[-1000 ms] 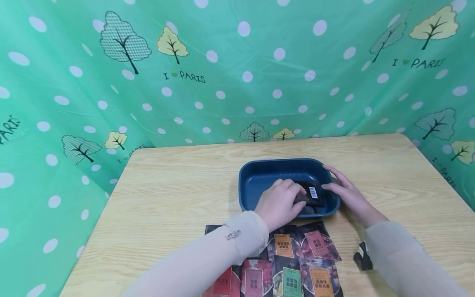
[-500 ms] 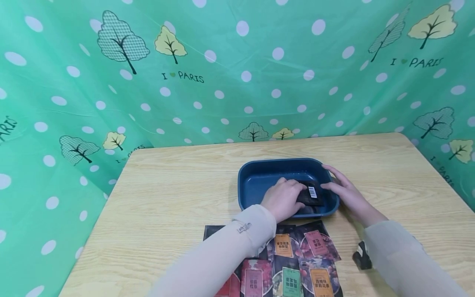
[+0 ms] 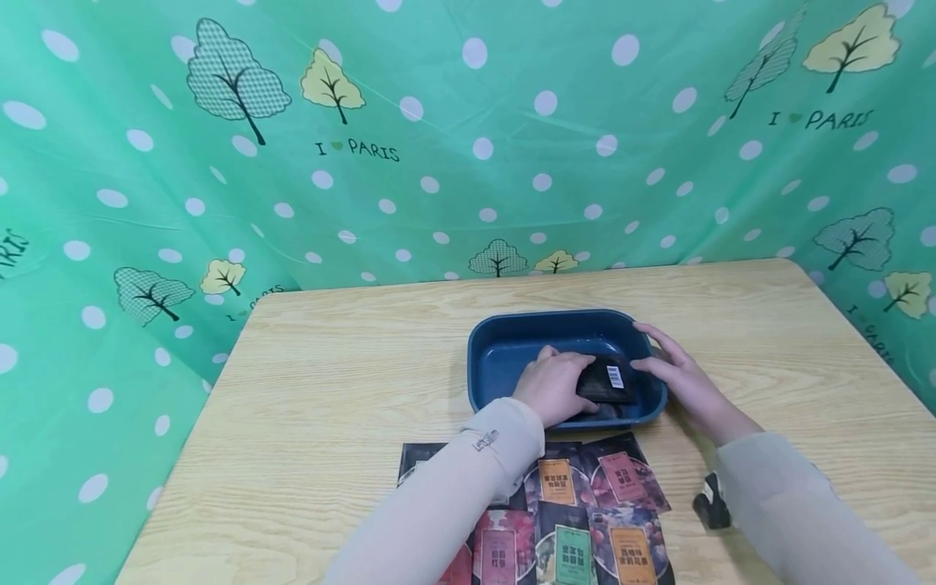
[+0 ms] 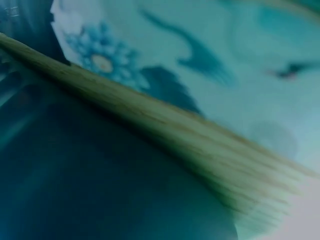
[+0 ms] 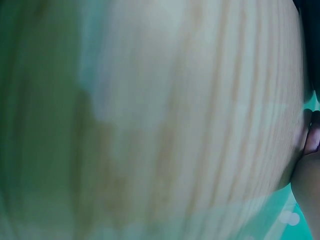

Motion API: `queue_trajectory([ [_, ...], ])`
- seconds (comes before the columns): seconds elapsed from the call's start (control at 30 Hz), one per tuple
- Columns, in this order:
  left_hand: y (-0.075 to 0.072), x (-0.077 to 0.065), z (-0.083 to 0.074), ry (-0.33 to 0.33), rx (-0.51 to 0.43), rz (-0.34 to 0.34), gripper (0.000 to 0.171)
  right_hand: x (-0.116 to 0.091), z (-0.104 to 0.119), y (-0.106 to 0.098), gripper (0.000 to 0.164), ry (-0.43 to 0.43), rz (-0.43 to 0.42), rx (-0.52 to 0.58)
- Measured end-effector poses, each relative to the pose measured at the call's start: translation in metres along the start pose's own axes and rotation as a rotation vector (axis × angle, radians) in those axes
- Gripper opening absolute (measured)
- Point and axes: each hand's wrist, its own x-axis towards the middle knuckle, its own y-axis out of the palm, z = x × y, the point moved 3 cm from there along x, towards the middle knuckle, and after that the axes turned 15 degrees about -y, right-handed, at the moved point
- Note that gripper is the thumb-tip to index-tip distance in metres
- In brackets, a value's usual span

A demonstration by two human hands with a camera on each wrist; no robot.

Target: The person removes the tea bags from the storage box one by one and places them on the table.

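In the head view, a dark blue plastic basin (image 3: 504, 353) stands on the table. Inside, toward its right end, lies a black packet (image 3: 610, 382) with a white barcode label. My left hand (image 3: 552, 386) reaches in over the near wall and holds this packet by its left part, thumb on the near side and index finger on the far side. My right hand (image 3: 680, 374) grips the basin's right end, its thumb over the rim and its fingers outside. The left wrist view has the basin wall (image 4: 100, 180) close up; the right wrist view catches fingers (image 5: 312, 140) at its right edge.
Several dark sachets (image 3: 570, 552) with coloured labels lie in rows in front of the basin, partly under the left sleeve. A small black object (image 3: 712, 504) lies beside the right sleeve. A green polka-dot curtain (image 3: 439, 122) hangs behind the wooden table (image 3: 329, 382).
My left hand has shifted slightly left and its fingers have spread along the packet's left part, uncovering more of it. My right hand stays on the basin's rim.
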Motion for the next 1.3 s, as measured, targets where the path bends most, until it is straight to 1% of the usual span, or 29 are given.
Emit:
queue_trajectory([
  [0.17,0.003,0.001,0.001,-0.035,0.012,0.023,0.068,0.001,-0.001,0.000,0.072,0.003,0.001,0.002],
  [0.3,0.003,0.001,0.001,-0.046,0.021,0.027,0.063,0.001,-0.002,0.000,0.073,0.007,0.002,0.007],
  [0.6,0.001,-0.001,0.001,-0.023,0.004,0.015,0.052,0.000,-0.001,0.000,0.072,-0.005,0.004,0.032],
  [0.73,-0.001,-0.002,0.001,-0.008,0.003,0.003,0.041,0.000,-0.001,0.000,0.071,-0.007,0.006,0.038],
  [0.83,-0.002,-0.003,0.001,0.009,0.012,-0.022,0.035,0.000,-0.001,0.000,0.071,-0.007,0.006,0.038],
  [1.0,-0.007,-0.004,-0.001,0.038,0.028,-0.091,0.030,0.000,0.000,0.001,0.071,-0.005,0.001,0.034],
  [1.17,-0.012,-0.008,-0.003,0.030,0.018,-0.158,0.026,-0.001,-0.001,0.001,0.071,-0.001,-0.001,0.034],
  [1.3,-0.016,-0.012,-0.005,0.028,0.032,-0.210,0.022,-0.001,-0.001,0.001,0.071,-0.002,-0.003,0.027],
])
